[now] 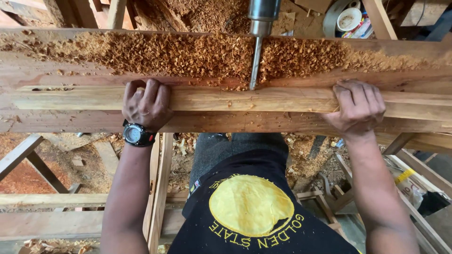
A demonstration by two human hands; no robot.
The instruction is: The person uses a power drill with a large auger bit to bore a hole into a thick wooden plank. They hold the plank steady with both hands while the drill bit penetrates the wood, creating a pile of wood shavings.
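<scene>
Gripping: both hands clamp a pale wood strip (226,99) flat on the bench (70,122).
Left hand (146,104): curled over the strip, steadying it.
Right hand (359,106): same grip, well apart.
Drill bit (254,63): meets the strip's far edge between the hands.
Shavings (188,54): heaped behind.

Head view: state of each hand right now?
Left hand: closed, fingers curled over the wooden plank, left of the drill bit.
Right hand: closed on the same plank, right of the bit.
</scene>
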